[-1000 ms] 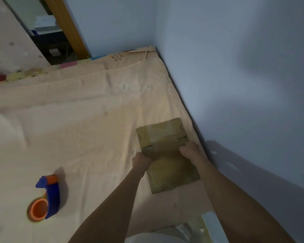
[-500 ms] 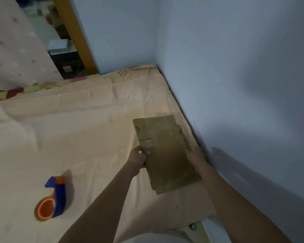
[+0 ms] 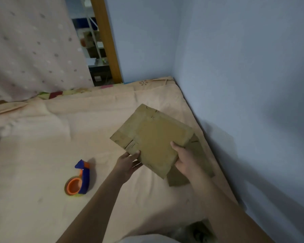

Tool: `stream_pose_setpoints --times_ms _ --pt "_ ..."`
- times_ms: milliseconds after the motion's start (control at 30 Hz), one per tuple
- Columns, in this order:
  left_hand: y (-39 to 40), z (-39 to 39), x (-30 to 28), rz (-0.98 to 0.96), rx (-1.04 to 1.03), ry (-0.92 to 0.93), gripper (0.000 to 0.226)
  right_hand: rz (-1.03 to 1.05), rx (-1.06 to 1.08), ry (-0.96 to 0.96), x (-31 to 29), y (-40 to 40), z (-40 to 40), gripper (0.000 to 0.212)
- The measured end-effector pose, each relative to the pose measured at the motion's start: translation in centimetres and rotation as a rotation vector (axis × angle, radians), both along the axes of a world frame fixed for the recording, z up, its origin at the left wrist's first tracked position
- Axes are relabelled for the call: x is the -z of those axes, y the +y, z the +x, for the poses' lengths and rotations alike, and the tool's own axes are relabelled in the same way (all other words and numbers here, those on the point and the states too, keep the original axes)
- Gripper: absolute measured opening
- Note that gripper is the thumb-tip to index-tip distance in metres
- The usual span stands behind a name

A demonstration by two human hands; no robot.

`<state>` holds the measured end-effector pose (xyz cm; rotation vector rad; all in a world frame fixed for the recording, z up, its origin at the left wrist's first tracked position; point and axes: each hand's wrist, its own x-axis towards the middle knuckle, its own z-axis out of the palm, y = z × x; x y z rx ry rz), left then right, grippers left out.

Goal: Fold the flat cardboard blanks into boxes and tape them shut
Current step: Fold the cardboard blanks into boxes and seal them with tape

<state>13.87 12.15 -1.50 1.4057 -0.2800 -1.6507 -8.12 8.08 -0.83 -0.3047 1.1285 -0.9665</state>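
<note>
A: With the flat brown cardboard blank (image 3: 153, 139) lifted off the peach-coloured bedsheet (image 3: 42, 155), what does the next move turn on?

B: Orientation. Its long axis runs diagonally, from the near corner by the right hand (image 3: 184, 160) up and away toward the far-left corner. Nearly all of the sheet lies beyond and between the two grips.

A: Grip state?

B: Right hand grips the near-right edge, thumb on top, fingers hidden under the board. Left hand (image 3: 128, 162) pinches the near-left edge just below the slotted flap cuts, thumb on the top face. Both are clamped on the same blank, on opposite edges.

A: Anything under it?

B: More flat brown cardboard (image 3: 197, 155) lies on the sheet below and right of the held blank, beside the blue wall (image 3: 244, 102). Can't tell how many pieces.

A: Which hand is nearer the tape?

B: Left. The orange-and-blue tape dispenser (image 3: 79, 181) sits on the sheet well left of the blank and apart from it, on the left arm's side.

A: So the fold?

B: My read: still flat, no panel raised, tape untouched. The flap cuts sit at the left hand, so that side probably leads the opening while the right holds the opposite edge. Thin board; it may bend off the crease.
</note>
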Motion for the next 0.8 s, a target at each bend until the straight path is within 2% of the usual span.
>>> stream_pose_setpoints --times_ms 100,133,200,267,367,467,500,667,767,800 --pt "1.8 4.0 -0.1 0.16 0.042 -0.29 0.031 -0.072 -0.043 0.119 -1.2 0.3 1.4 0.028" --pt "2.1 5.4 -0.4 0.207 0.066 -0.413 0.039 -0.093 -0.068 0.144 -1.4 0.6 1.7 0.027" --pt "2.4 7.8 -1.1 0.222 0.124 -0.645 0.068 -0.138 -0.146 0.178 -1.8 1.3 2.0 0.027" --pt "2.3 9.6 -1.9 0.113 0.123 -0.726 0.088 -0.168 -0.224 0.21 -2.0 2.0 1.9 0.031" --pt "1.9 11.3 -3.0 -0.045 0.157 -0.687 0.1 -0.206 -0.381 0.237 -1.9 2.8 2.2 0.038" --pt "2.1 12.5 -3.2 -0.057 0.142 -0.609 0.12 -0.222 -0.51 0.283 -2.0 3.7 3.1 0.042" --pt "2.3 12.7 -2.8 -0.049 0.132 -0.575 0.12 -0.228 -0.523 0.318 -2.0 4.1 3.4 0.041" --pt "4.5 13.3 -2.4 -0.049 0.035 -0.305 0.089 -0.237 -0.486 0.638 -1.4 5.7 5.2 0.049" --pt "5.7 13.6 -1.9 -0.102 -0.009 -0.224 0.064 -0.222 -0.529 0.706 -1.2 6.9 6.6 0.053" --pt "6.1 13.7 -1.6 -0.103 0.001 -0.213 0.065 -0.222 -0.552 0.697 -1.2 7.3 7.2 0.057"
